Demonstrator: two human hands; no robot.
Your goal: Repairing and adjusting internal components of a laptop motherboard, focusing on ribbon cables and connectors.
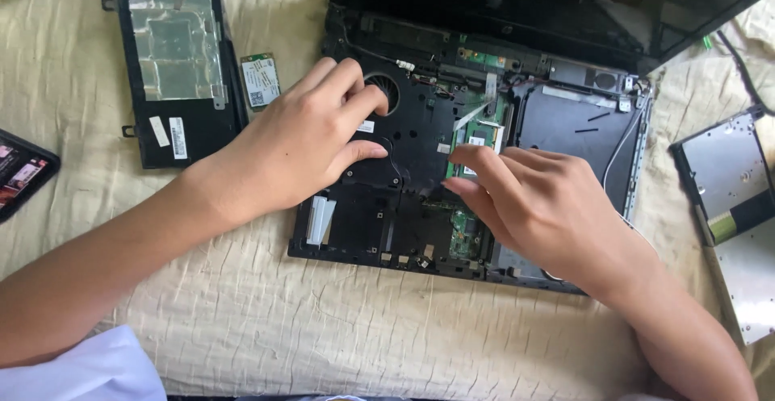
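Observation:
A dismantled black laptop base [371, 223] lies open on a beige cloth, its screen [549, 6] tilted up at the back. My left hand [299, 139] rests flat on the black fan housing [416, 131], fingers spread beside the round fan opening [386, 92]. My right hand [541, 203] reaches in from the right, its fingertips touching the green memory board [483, 136] near the middle of the base. Neither hand grips anything.
A removed black cover panel with foil lining [173, 62] lies at the upper left, a small green wireless card [260, 81] beside it. A phone [20, 171] sits at the left edge. A silver optical drive [731, 179] lies at the right.

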